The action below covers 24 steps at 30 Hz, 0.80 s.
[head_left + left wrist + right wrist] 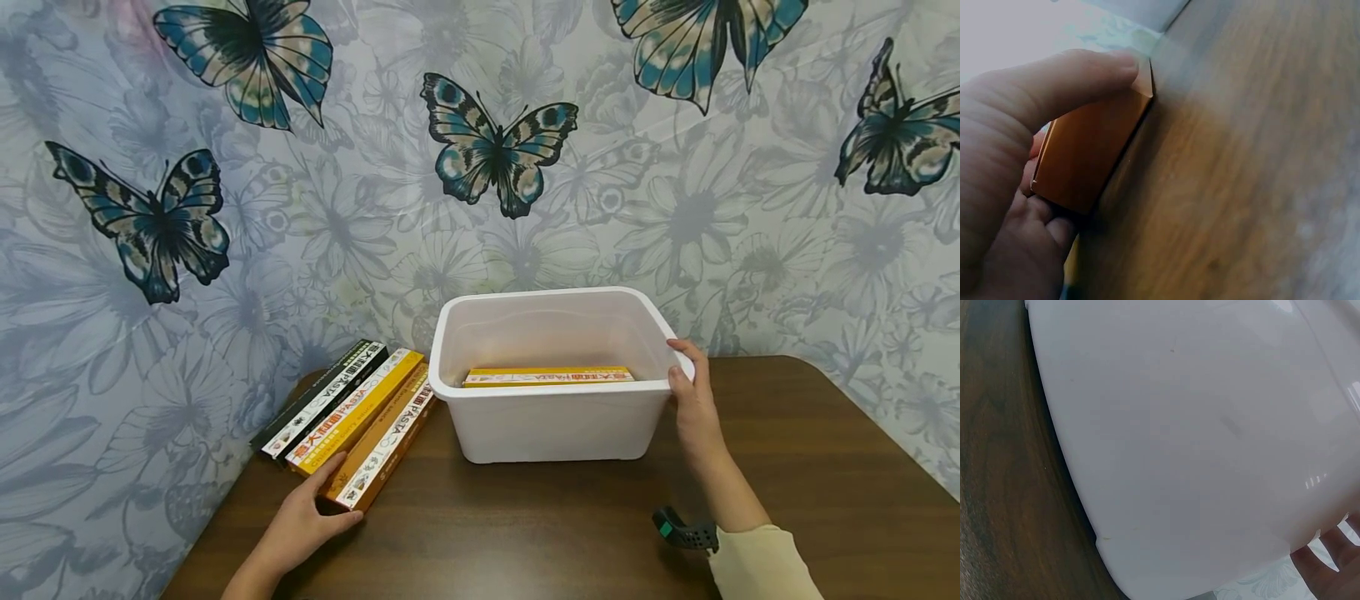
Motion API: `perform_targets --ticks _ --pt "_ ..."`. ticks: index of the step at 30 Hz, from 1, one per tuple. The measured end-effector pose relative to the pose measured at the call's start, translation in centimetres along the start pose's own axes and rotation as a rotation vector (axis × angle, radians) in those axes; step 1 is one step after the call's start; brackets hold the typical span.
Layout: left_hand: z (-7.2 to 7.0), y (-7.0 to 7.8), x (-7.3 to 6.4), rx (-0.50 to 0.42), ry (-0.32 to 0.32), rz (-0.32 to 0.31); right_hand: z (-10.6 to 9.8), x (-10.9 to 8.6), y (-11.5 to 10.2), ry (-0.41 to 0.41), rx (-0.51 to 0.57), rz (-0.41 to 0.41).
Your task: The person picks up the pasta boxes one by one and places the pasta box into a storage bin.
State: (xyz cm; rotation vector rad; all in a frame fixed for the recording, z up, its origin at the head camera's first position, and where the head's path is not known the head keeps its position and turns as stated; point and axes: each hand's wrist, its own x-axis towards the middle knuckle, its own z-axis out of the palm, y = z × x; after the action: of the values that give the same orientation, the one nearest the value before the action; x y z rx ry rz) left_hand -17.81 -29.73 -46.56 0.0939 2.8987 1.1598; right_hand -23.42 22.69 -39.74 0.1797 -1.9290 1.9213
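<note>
closest to us is a pale sleeve (765,567) on the right arm, with a black strap (686,533) at the wrist. the left hand (296,529) pinches the near end of the brown box (384,446) between its thumb and fingers. that box lies on the table (525,525), left of the white tub (555,429), beside a yellow box (356,417), with a black box (326,400) past that.

if the left hand lifts by this end only, the long box could tip and slip, since nothing holds the other end. its far end is so near the tub that it could bump it; i can't tell if they touch. the yellow box is close to the fingers and could get dragged along. a hard pull by the right hand (699,404) could tilt the tub and make the second yellow box (547,377) inside slide.

both arms reach forward from the bottom, hands well apart. the right fingers and thumb grip the tub's right rim.
</note>
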Motion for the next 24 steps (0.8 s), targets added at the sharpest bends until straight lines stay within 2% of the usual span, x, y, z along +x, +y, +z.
perform_targets --ticks 6,10,12,17,21,24 --pt "0.23 -0.25 0.09 -0.028 0.085 0.046 0.00 -0.10 -0.04 -0.002 -0.002 -0.005" --pt "0.35 -0.19 0.06 -0.111 0.145 0.053 -0.02 -0.13 -0.08 -0.006 -0.006 -0.005" --pt "0.38 -0.08 0.02 -0.156 0.199 0.055 -0.03 -0.12 -0.06 -0.007 -0.005 -0.005" --pt "0.49 0.28 -0.05 -0.352 0.314 0.087 -0.06 -0.09 0.02 -0.006 0.000 -0.009" --pt "0.61 0.53 0.00 -0.561 0.334 0.092 -0.03 -0.04 0.06 -0.002 0.014 -0.014" --pt "0.75 0.70 0.01 -0.675 0.337 0.073 0.01 0.00 0.14 -0.001 0.029 -0.017"
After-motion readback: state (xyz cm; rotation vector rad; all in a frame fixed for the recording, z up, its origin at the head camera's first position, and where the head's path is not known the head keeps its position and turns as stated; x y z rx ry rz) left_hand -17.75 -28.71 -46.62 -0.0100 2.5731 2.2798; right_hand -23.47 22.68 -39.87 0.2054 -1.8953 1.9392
